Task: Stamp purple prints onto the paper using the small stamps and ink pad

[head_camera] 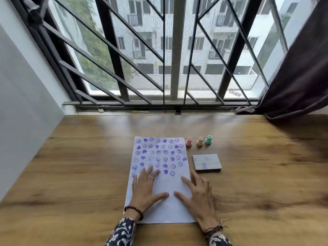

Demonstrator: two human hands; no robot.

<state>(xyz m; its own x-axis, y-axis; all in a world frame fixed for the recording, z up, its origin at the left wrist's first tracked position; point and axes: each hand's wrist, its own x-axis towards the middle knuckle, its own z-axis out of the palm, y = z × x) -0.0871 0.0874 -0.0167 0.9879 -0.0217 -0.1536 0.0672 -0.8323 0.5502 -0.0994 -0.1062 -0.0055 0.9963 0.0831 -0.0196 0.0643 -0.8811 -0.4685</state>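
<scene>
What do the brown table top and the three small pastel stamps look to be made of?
The brown table top looks like wood or wood-look laminate: grain streaks, knots, soft sheen. The pink stamp, cream stamp and teal stamp look like smooth moulded plastic, though blur leaves that unsure.

I am sitting at a wooden table [74, 174] facing a barred window [174, 50]; a dark curtain [301, 77] is hanging to my right.
</scene>
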